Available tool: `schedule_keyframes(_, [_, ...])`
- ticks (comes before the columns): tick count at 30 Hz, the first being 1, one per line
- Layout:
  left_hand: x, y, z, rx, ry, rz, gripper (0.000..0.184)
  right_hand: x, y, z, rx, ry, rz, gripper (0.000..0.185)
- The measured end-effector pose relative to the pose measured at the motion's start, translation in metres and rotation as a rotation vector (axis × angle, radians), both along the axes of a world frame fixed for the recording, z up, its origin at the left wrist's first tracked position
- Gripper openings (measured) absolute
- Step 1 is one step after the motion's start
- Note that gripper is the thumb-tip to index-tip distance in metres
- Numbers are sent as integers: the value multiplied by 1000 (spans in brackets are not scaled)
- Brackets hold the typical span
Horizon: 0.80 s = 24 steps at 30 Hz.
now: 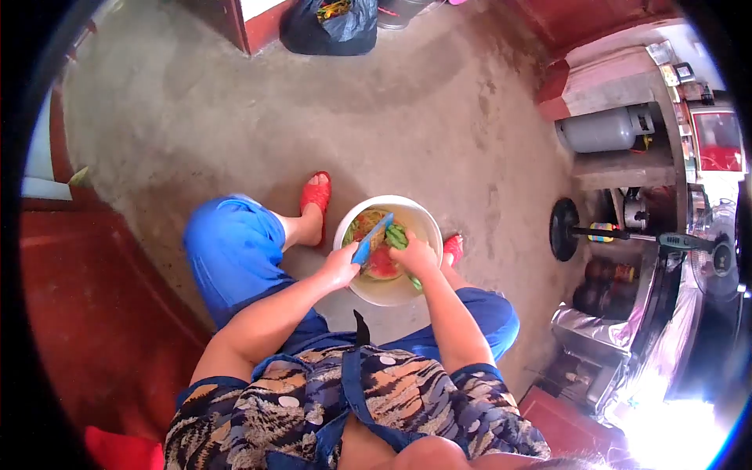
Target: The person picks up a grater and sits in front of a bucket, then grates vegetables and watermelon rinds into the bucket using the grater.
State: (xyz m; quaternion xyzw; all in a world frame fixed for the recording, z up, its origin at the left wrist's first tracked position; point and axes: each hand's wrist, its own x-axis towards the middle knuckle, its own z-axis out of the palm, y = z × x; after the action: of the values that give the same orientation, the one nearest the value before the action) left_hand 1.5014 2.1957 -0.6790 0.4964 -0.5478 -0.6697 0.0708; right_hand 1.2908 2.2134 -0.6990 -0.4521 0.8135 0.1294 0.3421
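In the head view a white bucket (427, 221) stands on the floor between my feet, with red watermelon pieces (381, 265) and other food scraps inside. My left hand (339, 266) is at the bucket's near left rim, its fingers closed around a blue knife (374, 237). The blade slants up and right over the bucket. Over the right half, my right hand (416, 255) grips a green leafy vegetable (396, 236) close to the blade. Whether the blade touches the leaves, I cannot tell. More green shows below my right hand by the rim.
Red slippers (315, 205) on my feet flank the bucket. A black plastic bag (329, 30) lies ahead on the concrete floor (235, 102). To the right, a standing fan (709, 254) and a grey gas cylinder (599, 130) sit by shelving. A red panel (102, 290) borders the left.
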Motion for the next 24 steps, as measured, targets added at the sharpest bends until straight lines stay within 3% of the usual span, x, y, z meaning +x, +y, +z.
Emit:
schedule_keyframes(3, [-4, -3, -22, -71, -15, 4, 37, 20, 12, 53, -118, -21, 382, 79])
schedule_keyframes(6, [-8, -5, -16, 54, 26, -24, 34, 26, 19, 58, -132, -102, 370, 76])
schedule_keyframes(7, [-7, -5, -4, 95, 29, -60, 49, 19, 15, 44, -107, -63, 272, 74])
schedule_keyframes(9, [-6, 6, -16, -20, 13, -71, 49, -8, 5, -3, -71, -53, 157, 74])
schedule_keyframes(10, [-4, 5, -12, -138, -1, -73, 49, -11, -6, -3, -37, -43, 53, 74])
schedule_keyframes(12, [4, 0, -8, -79, -8, -47, 48, -8, 1, -1, -32, -81, 34, 75])
schedule_keyframes(15, [-3, -11, -9, 3, -63, 34, 48, 18, 15, 58, -160, -130, 443, 77])
schedule_keyframes(20, [-4, -4, 3, 83, 23, -53, 39, 7, 3, 32, -81, -183, 234, 73])
schedule_keyframes(22, [-1, -1, 3, 127, 22, -63, 38, -2, -10, 12, -8, 63, 104, 71])
schedule_keyframes(24, [2, -7, -2, 120, 3, -49, 40, -1, -4, 14, 66, -1, 115, 76])
